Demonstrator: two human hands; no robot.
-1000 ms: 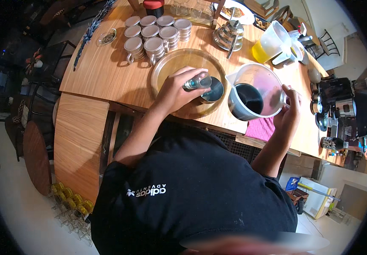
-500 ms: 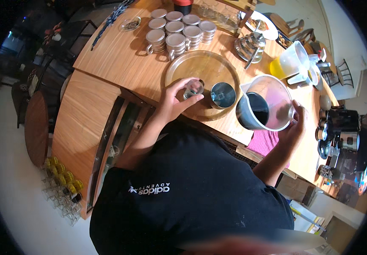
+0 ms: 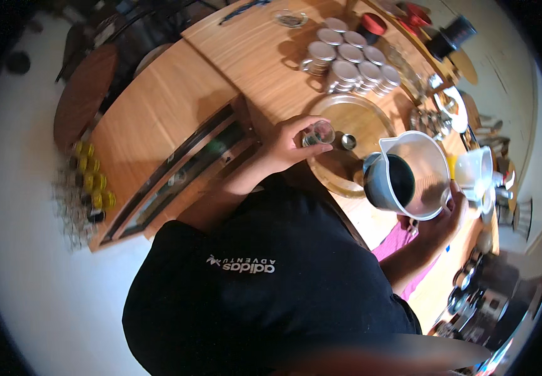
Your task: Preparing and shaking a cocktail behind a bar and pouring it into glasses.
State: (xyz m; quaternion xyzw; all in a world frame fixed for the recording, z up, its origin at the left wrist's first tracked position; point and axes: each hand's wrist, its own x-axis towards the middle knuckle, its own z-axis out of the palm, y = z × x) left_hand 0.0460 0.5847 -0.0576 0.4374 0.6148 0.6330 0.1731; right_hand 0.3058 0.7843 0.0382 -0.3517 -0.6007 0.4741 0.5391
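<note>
My left hand (image 3: 286, 145) grips a small clear glass (image 3: 318, 133) between thumb and fingers, above the left edge of a round wooden tray (image 3: 377, 119). My right hand (image 3: 452, 210) is closed on the handle side of a large translucent plastic jug (image 3: 431, 160), tilted, with dark liquid (image 3: 400, 178) in it. The jug is held over the right front part of the tray and hides some of it. A small round metal piece (image 3: 348, 141) shows on the tray between the glass and the jug; I cannot make out its exact kind.
Several lidded mugs (image 3: 349, 53) stand behind the tray, with a red-topped dark container (image 3: 371, 26) beyond. Further right are a glass teapot (image 3: 431, 122) and a second plastic jug (image 3: 473, 169). A pink cloth (image 3: 399, 244) lies near the table edge. Several glasses (image 3: 79, 203) stand at far left.
My view has swung left, so the table things sit further right. Both hands keep hold of the glass and the jug. The metal cup seen beside the glass no longer shows as before.
</note>
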